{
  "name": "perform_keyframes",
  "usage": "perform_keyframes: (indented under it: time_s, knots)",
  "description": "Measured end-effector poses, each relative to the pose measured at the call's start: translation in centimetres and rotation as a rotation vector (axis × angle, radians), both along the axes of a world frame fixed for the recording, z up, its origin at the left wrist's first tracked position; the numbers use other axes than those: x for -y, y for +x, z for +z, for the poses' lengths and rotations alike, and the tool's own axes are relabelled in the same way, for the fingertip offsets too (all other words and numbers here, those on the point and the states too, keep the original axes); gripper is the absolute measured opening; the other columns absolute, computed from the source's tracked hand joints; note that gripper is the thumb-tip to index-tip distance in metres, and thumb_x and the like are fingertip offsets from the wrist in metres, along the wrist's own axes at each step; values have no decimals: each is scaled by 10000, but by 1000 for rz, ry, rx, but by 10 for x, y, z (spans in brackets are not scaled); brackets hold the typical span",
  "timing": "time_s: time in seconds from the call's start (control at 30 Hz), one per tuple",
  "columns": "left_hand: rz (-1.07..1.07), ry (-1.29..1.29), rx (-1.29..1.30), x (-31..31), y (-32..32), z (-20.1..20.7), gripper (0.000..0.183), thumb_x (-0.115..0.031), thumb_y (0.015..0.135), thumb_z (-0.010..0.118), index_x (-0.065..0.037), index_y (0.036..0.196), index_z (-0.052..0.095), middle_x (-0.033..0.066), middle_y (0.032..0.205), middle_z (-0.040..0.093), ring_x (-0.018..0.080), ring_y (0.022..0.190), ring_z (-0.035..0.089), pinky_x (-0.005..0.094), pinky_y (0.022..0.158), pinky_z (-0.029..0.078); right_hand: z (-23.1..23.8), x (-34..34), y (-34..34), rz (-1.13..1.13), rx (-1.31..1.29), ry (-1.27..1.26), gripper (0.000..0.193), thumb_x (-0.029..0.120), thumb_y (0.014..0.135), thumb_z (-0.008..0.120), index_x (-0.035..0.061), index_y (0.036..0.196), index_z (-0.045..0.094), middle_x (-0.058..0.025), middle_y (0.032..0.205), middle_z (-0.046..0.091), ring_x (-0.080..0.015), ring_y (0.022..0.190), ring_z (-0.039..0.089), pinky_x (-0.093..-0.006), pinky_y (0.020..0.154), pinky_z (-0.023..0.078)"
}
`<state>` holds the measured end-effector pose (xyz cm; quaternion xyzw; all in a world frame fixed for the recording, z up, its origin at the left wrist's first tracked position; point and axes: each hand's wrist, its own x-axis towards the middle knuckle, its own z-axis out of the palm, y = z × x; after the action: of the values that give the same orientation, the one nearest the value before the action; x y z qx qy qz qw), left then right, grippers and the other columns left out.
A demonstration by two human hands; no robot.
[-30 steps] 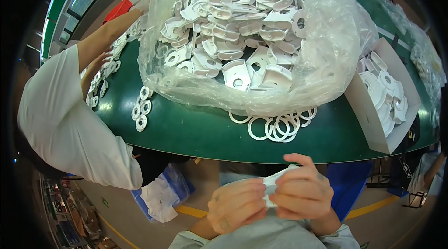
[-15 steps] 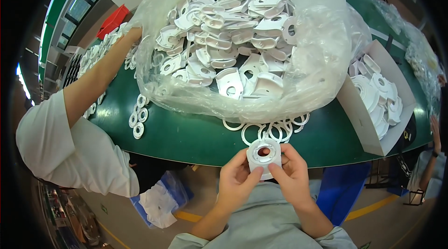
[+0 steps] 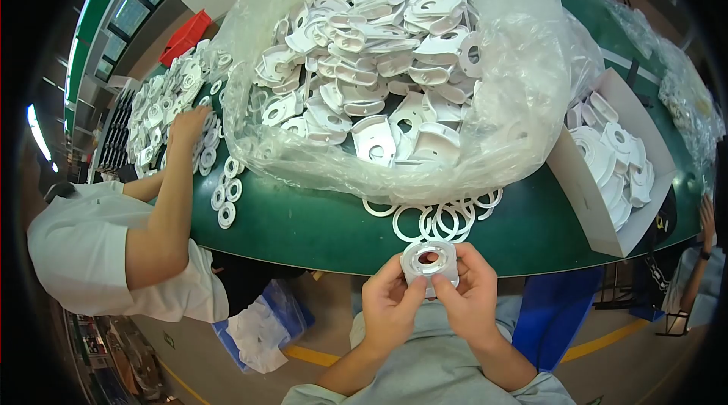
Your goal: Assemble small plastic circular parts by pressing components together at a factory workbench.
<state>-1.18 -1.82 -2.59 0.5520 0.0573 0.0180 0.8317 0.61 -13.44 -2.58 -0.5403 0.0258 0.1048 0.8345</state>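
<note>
Left hand (image 3: 391, 297) and right hand (image 3: 472, 295) close on a white part (image 3: 430, 271) at the lower centre of the frame, one gripping each side edge, the thumbs pressed to its near face and the other fingers curled around the sides and behind. The part lies between the two hands, just beyond the thumb tips, its raised round collar facing up and skin showing through the central hole. A second ago the hands were lower in the frame with the fingers mostly covering it; compared with half a second ago, it sits slightly lower and looks more tilted. Just above it in the frame, a cluster of thin white rings (image 3: 409, 239) lies on the green table (image 3: 326, 234), below the clear plastic bag (image 3: 523, 128) of white pieces. At left, a co-worker's arm, which reached across to the bag half a second ago, has drawn back, and that co-worker's hand (image 3: 189, 124) is now over the white pieces there.
</note>
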Motion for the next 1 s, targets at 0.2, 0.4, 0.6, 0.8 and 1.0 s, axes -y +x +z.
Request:
perform_keyframes:
  time_s: [0.2, 0.4, 0.6, 0.8, 1.0]
  knots:
    - [35, 58, 28, 1, -4, -3, 284, 69, 877, 525, 83, 1160, 540, 63, 1048, 594, 105, 926, 563, 250, 772, 484, 0, -1, -3, -13, 33, -24, 280, -89, 802, 517, -34, 1077, 523, -88, 999, 634, -106, 903, 606, -227, 718, 509]
    - [-19, 10, 17, -5, -1, -3, 293, 29, 904, 509, 88, 1190, 534, 86, 1039, 614, 121, 890, 587, 258, 755, 498, 5, 5, 1, 18, 14, -70, 257, -56, 827, 494, -36, 1081, 521, -84, 971, 632, -91, 830, 601, -218, 652, 494]
    - [-28, 60, 80, -12, 0, -2, 266, -37, 955, 465, 94, 1165, 562, 90, 964, 653, 120, 821, 608, 242, 692, 502, -1, 7, 5, 52, 36, -32, 165, 79, 952, 458, -27, 1006, 572, -46, 816, 627, -63, 689, 567, -213, 536, 445]
    - [-70, 294, 146, -14, 4, -4, 262, -14, 936, 497, 92, 1167, 564, 109, 1003, 647, 131, 852, 616, 240, 751, 493, 4, 14, 3, -73, 113, -299, 184, 109, 968, 468, -16, 923, 596, -4, 770, 588, -39, 688, 506, -195, 598, 406]
    - [241, 859, 404, -54, 43, 24, 127, 28, 853, 569, 40, 938, 661, 140, 946, 665, 187, 762, 624, 271, 700, 505, 31, 120, -11, -632, 316, -685, 251, 192, 960, 491, -29, 1053, 566, -66, 957, 568, -148, 903, 569, -304, 813, 476]
